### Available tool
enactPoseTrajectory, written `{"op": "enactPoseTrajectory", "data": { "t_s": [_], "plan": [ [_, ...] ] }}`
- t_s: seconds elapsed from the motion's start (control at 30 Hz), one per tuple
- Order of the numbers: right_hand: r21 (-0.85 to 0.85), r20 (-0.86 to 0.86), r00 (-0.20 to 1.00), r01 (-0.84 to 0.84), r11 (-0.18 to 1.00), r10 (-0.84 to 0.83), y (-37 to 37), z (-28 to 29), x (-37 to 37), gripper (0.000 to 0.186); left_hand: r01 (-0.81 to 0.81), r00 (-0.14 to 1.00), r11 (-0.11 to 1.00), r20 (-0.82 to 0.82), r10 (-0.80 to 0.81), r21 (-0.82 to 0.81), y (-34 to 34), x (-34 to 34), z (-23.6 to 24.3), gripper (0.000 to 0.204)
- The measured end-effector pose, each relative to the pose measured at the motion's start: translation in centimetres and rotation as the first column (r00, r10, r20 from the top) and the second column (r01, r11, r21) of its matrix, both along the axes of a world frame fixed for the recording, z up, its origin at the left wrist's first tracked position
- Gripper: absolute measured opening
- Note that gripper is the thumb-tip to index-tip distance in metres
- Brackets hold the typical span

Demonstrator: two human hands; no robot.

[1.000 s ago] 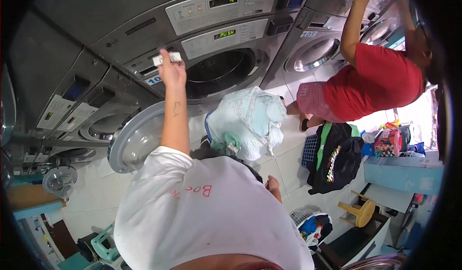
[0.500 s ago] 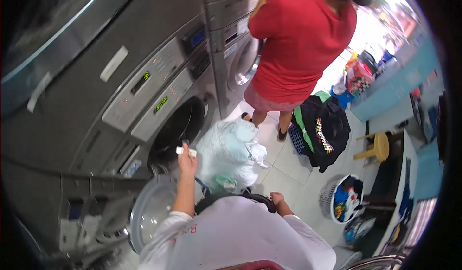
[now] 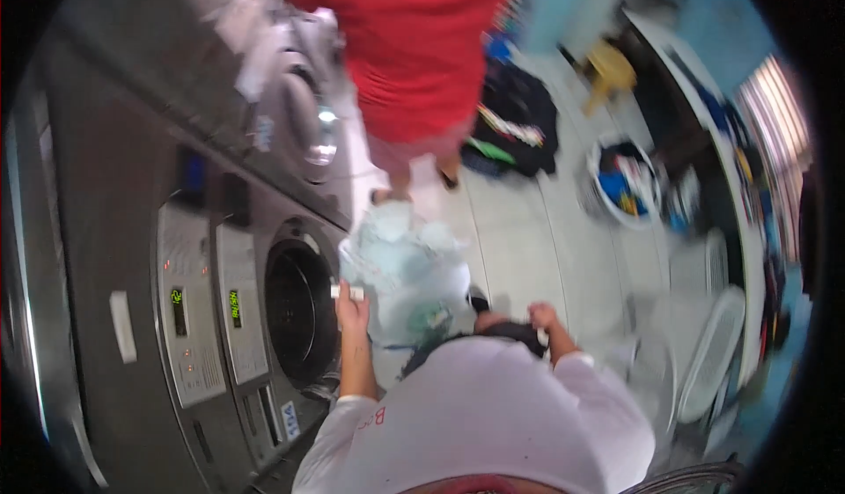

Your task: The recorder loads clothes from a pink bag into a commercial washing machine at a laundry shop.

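Note:
My left hand (image 3: 352,313) holds a small white item (image 3: 347,291) beside the open front-loading machine (image 3: 295,313) on my left. Just beyond that hand lies a large pile of pale blue fabric (image 3: 400,265) on the floor, slightly blurred, with a green bit in it. My right hand (image 3: 542,316) is near my right hip, its fingers curled; what they hold, if anything, is too small to make out.
A person in a red top (image 3: 414,54) stands beyond the fabric pile. Black clothes (image 3: 519,111) lie to their right, with a yellow stool (image 3: 607,76), a white laundry basket (image 3: 620,181) of clothes, and a pale plastic chair (image 3: 709,353) along the right-side counter.
The view has swung round, putting the machines on my left. My left hand has come down from the machine's upper front, still holding the white item, to beside the fabric pile.

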State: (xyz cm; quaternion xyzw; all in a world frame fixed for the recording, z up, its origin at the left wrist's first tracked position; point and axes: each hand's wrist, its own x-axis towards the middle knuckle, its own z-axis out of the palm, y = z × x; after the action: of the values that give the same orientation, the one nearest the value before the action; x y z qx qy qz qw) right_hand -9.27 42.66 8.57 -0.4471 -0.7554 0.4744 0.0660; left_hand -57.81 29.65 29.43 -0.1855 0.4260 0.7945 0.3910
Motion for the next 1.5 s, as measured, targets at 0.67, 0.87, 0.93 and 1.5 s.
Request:
{"op": "enactPoseTrajectory", "data": {
  "t_s": [0.67, 0.87, 0.93, 1.5],
  "plan": [
    [-0.19, 0.279, 0.83, 0.54, 0.82, -0.482, 9.0, 8.8, 10.0, 0.021, 0.294, 0.942, 0.933, 0.23, -0.245, -0.207, 5.1, 13.2, -10.0, 0.013],
    [-0.292, 0.113, 0.727, 0.676, 0.677, -0.678, 16.5, 13.5, 11.6, 0.032, 0.287, 0.948, 0.841, 0.264, -0.18, -0.458, 7.1, 20.4, -15.3, 0.014],
    [-0.297, 0.116, 0.675, 0.723, 0.623, -0.729, 16.8, 13.5, 13.6, 0.031, 0.175, 0.968, 0.833, 0.247, -0.048, -0.524, 8.8, 22.0, -15.5, 0.012],
    [-0.461, 0.307, 0.484, 0.829, 0.317, -0.82, 11.6, 9.0, 18.7, 0.026, 0.272, 0.686, 0.516, -0.212, -0.696, -0.812, 10.8, 21.3, -15.2, 0.018]
  ]
}}
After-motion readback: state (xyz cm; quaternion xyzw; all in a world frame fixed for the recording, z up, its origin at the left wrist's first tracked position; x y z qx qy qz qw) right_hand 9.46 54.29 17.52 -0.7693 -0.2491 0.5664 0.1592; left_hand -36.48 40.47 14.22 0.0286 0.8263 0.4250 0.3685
